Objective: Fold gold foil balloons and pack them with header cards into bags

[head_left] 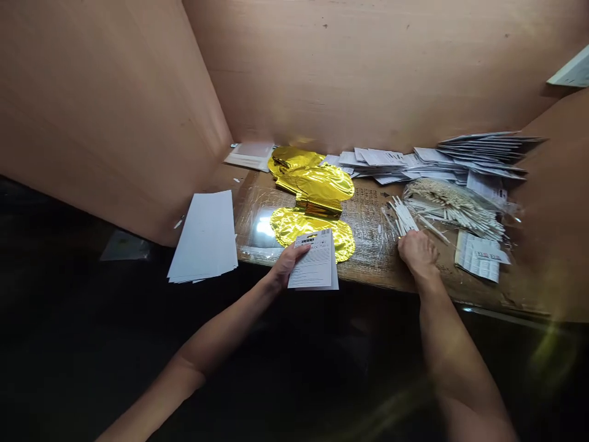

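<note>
Walls: wooden panels (368,80) behind a cardboard-covered table (372,270).
Foil (317,181): gold, crumpled, mid-table.
Card (310,267): folded, near the front edge; left hand (286,264) pinches it, thumb on top.
Sticks (402,215): white, loose; right hand (418,250) curled at their near ends.
Risk: dragging one stick could scatter neighbours.
Hidden: right fingertips; cannot tell whether they grip.

1. Folded card (309,270), near middle: bar code (326,232) and tiny words, too small to read.
2. Little slip (491,253), right: red marks, too blurry.
3. Brown cardboard (375,245): dark letters, too fuzzy.
</note>
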